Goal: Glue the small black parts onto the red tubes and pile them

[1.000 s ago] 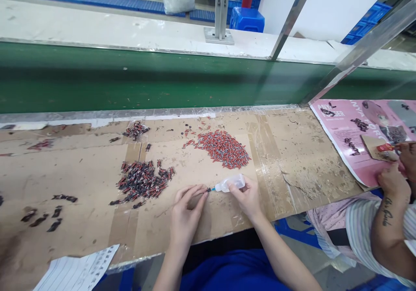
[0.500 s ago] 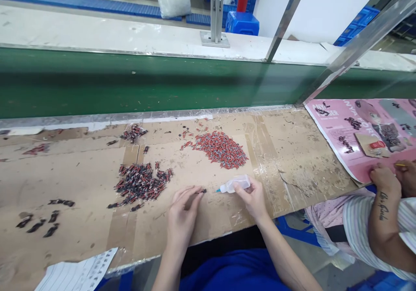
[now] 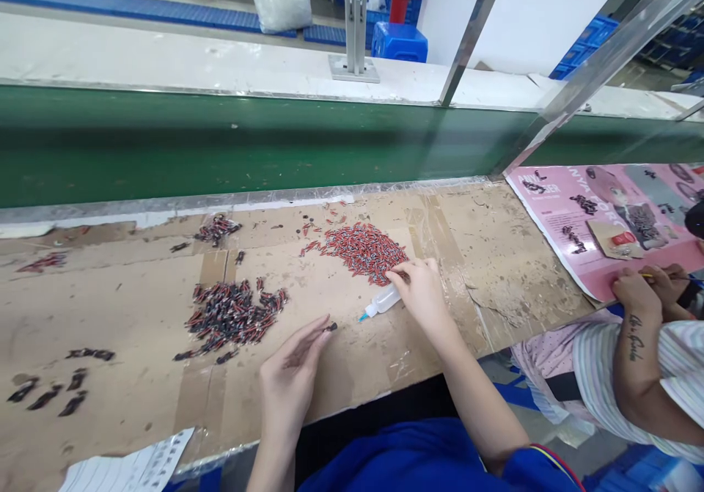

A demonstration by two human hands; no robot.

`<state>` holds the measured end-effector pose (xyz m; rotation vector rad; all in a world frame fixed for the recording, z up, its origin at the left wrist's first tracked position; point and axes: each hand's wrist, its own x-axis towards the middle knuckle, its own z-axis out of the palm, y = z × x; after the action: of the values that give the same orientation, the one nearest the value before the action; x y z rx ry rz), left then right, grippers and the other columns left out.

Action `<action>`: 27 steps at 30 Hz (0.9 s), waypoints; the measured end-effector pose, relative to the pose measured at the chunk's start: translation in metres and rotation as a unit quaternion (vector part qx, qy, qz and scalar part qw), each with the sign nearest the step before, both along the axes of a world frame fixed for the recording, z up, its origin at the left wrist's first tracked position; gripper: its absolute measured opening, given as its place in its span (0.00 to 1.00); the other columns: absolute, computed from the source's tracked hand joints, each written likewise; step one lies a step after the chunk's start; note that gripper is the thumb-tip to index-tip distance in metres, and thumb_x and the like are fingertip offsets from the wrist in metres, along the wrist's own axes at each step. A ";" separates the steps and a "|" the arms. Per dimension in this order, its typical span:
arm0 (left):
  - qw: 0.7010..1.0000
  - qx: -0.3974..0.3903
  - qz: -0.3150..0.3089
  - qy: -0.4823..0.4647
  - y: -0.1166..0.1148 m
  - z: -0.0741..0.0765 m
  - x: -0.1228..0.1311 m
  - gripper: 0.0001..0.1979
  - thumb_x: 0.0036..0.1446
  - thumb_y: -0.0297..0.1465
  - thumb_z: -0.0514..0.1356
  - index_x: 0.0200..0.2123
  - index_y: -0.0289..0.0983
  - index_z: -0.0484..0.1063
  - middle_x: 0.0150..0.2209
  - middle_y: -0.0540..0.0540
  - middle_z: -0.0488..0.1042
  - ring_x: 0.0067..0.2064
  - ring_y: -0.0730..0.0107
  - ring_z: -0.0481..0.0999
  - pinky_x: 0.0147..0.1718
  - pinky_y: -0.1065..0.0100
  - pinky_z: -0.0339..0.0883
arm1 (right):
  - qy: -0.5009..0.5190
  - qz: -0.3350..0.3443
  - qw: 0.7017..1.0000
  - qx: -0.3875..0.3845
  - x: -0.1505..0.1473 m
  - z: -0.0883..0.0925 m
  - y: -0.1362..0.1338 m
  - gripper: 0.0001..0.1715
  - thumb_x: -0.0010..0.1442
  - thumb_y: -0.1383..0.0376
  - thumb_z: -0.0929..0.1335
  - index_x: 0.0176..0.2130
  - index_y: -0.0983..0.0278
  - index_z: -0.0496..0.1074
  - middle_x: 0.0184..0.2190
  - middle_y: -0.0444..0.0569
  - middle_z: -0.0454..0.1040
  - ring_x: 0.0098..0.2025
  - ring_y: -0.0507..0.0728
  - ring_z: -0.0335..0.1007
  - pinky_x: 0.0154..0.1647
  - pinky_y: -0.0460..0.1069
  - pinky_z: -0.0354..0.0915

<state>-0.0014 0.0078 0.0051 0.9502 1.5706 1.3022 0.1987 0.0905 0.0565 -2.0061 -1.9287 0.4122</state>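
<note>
My left hand pinches a small black piece between thumb and fingertips, just above the cardboard. My right hand has its thumb and forefinger drawn together at the near edge of a pile of small red pieces with silvery ends. What those fingertips hold is too small to make out. Beneath that hand is a clear squeeze bottle with a blue needle tip pointing left; whether the palm still grips it is hidden. Left of my left hand spreads a heap of black-and-red pieces.
Several black pieces lie apart at the left, near a lined paper sheet. A smaller cluster sits farther back. Beyond the cardboard runs a green strip. At the right, a co-worker's hands rest by a pink poster.
My right hand has shifted forward to the red pile, its fingers no longer visibly around the bottle's body. My left hand keeps the black piece. The view has drifted slightly.
</note>
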 end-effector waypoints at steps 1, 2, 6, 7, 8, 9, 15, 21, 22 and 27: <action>1.000 -0.003 0.000 -0.005 -0.001 0.000 0.001 0.16 0.45 0.41 0.68 0.35 0.38 0.80 0.37 0.42 0.83 0.40 0.59 0.83 0.46 0.60 0.77 | -0.015 0.003 1.000 -0.025 -0.003 0.002 0.006 0.07 0.61 0.63 0.71 0.36 0.61 0.81 0.37 0.50 0.80 0.44 0.62 0.67 0.47 0.53 0.63; 1.000 -0.005 0.000 -0.010 -0.001 0.000 0.001 0.16 0.44 0.41 0.69 0.34 0.38 0.80 0.36 0.42 0.83 0.39 0.59 0.83 0.46 0.60 0.77 | -0.033 0.006 0.998 -0.051 -0.006 0.004 0.011 0.06 0.61 0.64 0.71 0.36 0.61 0.81 0.38 0.50 0.81 0.44 0.61 0.68 0.46 0.52 0.63; 1.000 -0.007 0.008 -0.025 -0.001 0.001 0.003 0.15 0.42 0.41 0.69 0.32 0.38 0.81 0.35 0.42 0.83 0.38 0.59 0.83 0.44 0.62 0.78 | -0.107 0.034 0.984 -0.140 -0.014 0.011 0.021 0.05 0.60 0.67 0.71 0.37 0.63 0.80 0.37 0.53 0.81 0.44 0.61 0.72 0.42 0.51 0.63; 1.000 -0.008 0.011 -0.026 -0.001 0.002 0.004 0.15 0.42 0.40 0.69 0.32 0.38 0.81 0.35 0.42 0.83 0.38 0.59 0.83 0.44 0.63 0.78 | -0.118 0.042 0.981 -0.148 -0.015 0.011 0.021 0.06 0.61 0.68 0.70 0.37 0.64 0.80 0.37 0.55 0.81 0.44 0.62 0.73 0.41 0.50 0.63; 1.000 -0.009 0.013 -0.027 -0.001 0.003 0.006 0.15 0.42 0.41 0.69 0.32 0.37 0.81 0.35 0.42 0.83 0.38 0.59 0.83 0.44 0.62 0.78 | -0.125 0.048 0.979 -0.152 -0.015 0.011 0.021 0.06 0.61 0.69 0.70 0.38 0.65 0.80 0.37 0.56 0.81 0.44 0.62 0.74 0.40 0.50 0.63; 0.999 -0.009 0.015 -0.028 0.000 0.004 0.007 0.15 0.42 0.41 0.70 0.32 0.37 0.81 0.35 0.42 0.83 0.38 0.59 0.83 0.44 0.62 0.78 | -0.129 0.053 0.979 -0.151 -0.014 0.010 0.021 0.07 0.62 0.69 0.69 0.39 0.66 0.79 0.38 0.57 0.81 0.44 0.62 0.74 0.40 0.50 0.63; 0.999 -0.013 0.003 -0.050 -0.001 0.007 0.017 0.15 0.42 0.40 0.70 0.32 0.37 0.81 0.35 0.42 0.83 0.38 0.58 0.83 0.43 0.62 0.78 | -0.001 0.096 0.995 -0.037 0.004 0.009 0.005 0.08 0.63 0.71 0.67 0.40 0.65 0.78 0.39 0.55 0.80 0.43 0.59 0.72 0.45 0.51 0.65; 0.998 0.005 -0.040 -0.048 0.000 0.014 0.021 0.12 0.46 0.40 0.67 0.32 0.38 0.80 0.34 0.43 0.83 0.37 0.60 0.83 0.42 0.63 0.78 | 0.287 0.252 0.920 0.093 0.000 0.001 -0.023 0.08 0.65 0.67 0.67 0.37 0.63 0.77 0.33 0.48 0.79 0.35 0.54 0.73 0.39 0.50 0.69; 0.998 0.012 -0.048 -0.045 0.001 0.015 0.021 0.12 0.47 0.40 0.67 0.32 0.38 0.80 0.34 0.43 0.83 0.37 0.61 0.83 0.41 0.64 0.78 | 0.299 0.294 0.901 0.112 -0.003 -0.003 -0.025 0.10 0.66 0.67 0.66 0.37 0.63 0.77 0.33 0.49 0.79 0.36 0.54 0.73 0.40 0.50 0.69; 0.995 0.031 -0.092 -0.022 0.002 0.022 0.019 0.10 0.51 0.39 0.65 0.31 0.38 0.80 0.34 0.44 0.82 0.38 0.63 0.82 0.40 0.67 0.78 | 0.304 0.372 0.861 0.167 -0.010 -0.020 -0.021 0.14 0.68 0.65 0.64 0.34 0.61 0.79 0.34 0.49 0.76 0.38 0.54 0.69 0.40 0.51 0.68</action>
<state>0.0179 0.0097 0.0273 1.0716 1.3820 1.2394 0.1890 0.0695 0.0367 -0.7131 -2.0611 0.7210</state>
